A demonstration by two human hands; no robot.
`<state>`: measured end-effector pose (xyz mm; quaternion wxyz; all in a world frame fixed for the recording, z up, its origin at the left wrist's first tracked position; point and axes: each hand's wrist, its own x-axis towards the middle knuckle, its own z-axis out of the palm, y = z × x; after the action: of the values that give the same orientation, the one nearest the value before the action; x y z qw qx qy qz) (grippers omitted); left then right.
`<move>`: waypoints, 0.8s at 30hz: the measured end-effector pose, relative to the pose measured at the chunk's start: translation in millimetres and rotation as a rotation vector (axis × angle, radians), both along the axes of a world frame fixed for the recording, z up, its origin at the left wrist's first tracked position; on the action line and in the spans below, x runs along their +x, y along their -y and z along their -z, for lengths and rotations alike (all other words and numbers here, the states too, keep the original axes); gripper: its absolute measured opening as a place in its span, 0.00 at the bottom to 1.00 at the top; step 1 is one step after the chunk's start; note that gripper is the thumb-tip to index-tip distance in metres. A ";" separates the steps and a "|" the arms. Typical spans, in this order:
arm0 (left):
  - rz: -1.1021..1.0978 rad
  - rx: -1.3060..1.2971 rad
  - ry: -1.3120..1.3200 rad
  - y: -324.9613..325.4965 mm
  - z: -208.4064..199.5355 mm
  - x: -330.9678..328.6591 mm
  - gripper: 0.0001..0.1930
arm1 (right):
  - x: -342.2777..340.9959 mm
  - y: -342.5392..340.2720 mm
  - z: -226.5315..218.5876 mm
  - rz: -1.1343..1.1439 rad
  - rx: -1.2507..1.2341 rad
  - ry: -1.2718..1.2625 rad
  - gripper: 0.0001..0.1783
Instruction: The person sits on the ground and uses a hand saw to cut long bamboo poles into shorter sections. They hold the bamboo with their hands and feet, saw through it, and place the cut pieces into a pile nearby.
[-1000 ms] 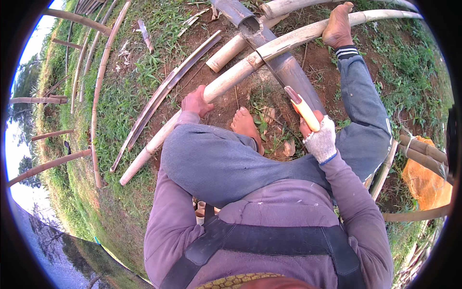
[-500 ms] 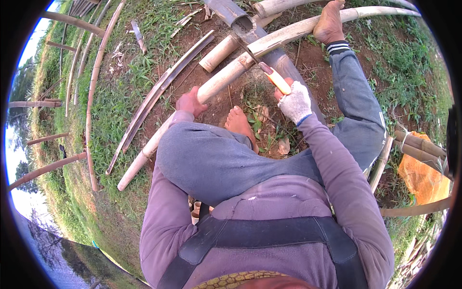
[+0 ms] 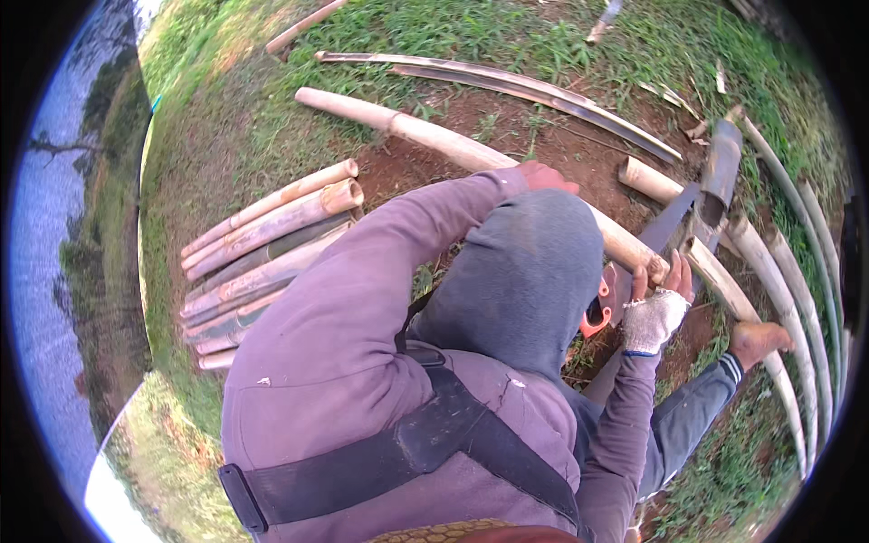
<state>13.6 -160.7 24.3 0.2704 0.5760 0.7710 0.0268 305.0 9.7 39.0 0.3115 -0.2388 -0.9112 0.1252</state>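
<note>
A long pale bamboo pole [image 3: 434, 138] slants across the ground in front of me. My left hand [image 3: 547, 177] is closed around its middle, partly hidden behind my raised knee. At the pole's right end, my right hand [image 3: 658, 312], in a white knitted glove with bare fingertips, has its fingers around the tip. Under that end a hand saw with an orange handle [image 3: 595, 314] shows a wide grey blade [image 3: 668, 220]. Just beyond the tip, apart from it, begins another bamboo length [image 3: 724, 282]. My bare foot [image 3: 760, 344] rests against it.
Cut bamboo pieces [image 3: 272, 226] lie in a row at the left. A split bamboo strip [image 3: 534, 90] lies on the grass beyond the pole. A thick grey bamboo [image 3: 721, 167] and a shorter pale piece [image 3: 649, 179] lie near the saw. Several long poles [image 3: 806, 308] curve along the right.
My view and body have turned left. The pale-handled blade has left my right hand, which now grips the pole's end. That end is now apart from the piece under my foot.
</note>
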 end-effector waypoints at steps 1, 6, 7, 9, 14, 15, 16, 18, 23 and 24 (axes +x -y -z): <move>0.004 0.080 0.012 11.2 29.2 -5.2 0.21 | -13.4 -6.3 15.0 -0.033 -0.003 0.010 0.31; 0.057 0.115 -0.114 4.2 11.9 18.8 0.18 | 8.2 -85.1 99.0 -0.092 -0.229 0.314 0.20; 0.043 0.127 -0.128 11.8 -1.3 27.3 0.16 | 11.9 -96.0 113.0 -0.157 -0.323 0.222 0.19; 0.013 0.111 -0.173 39.0 -34.1 31.9 0.17 | 10.2 -109.8 131.4 -0.265 -0.459 0.092 0.18; -0.154 -0.011 -0.325 125.5 -77.0 16.7 0.30 | -6.3 -119.1 123.5 -0.274 -0.082 0.386 0.18; -0.174 -0.068 -0.312 153.6 -88.0 9.8 0.31 | -7.3 -120.4 119.2 -0.275 0.074 0.489 0.18; -0.213 -0.139 -0.284 184.6 -86.4 -1.3 0.32 | -9.1 -121.0 113.8 -0.297 0.249 0.594 0.18; -0.298 -0.156 -0.287 254.4 -75.0 -21.7 0.34 | -0.6 -124.9 106.6 -0.315 0.465 0.706 0.18; -0.654 -0.349 -0.246 424.2 -77.1 -15.1 0.38 | 72.3 -83.1 61.4 -0.026 -0.320 0.458 0.24; -0.716 -0.384 -0.268 452.5 -74.7 -12.5 0.39 | 89.7 -81.1 54.9 0.056 -0.417 0.512 0.26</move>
<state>1.1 -613.2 99.0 0.2439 0.2093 0.9416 -0.1001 394.7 90.8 -15.8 0.0203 -0.3462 -0.9077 0.2361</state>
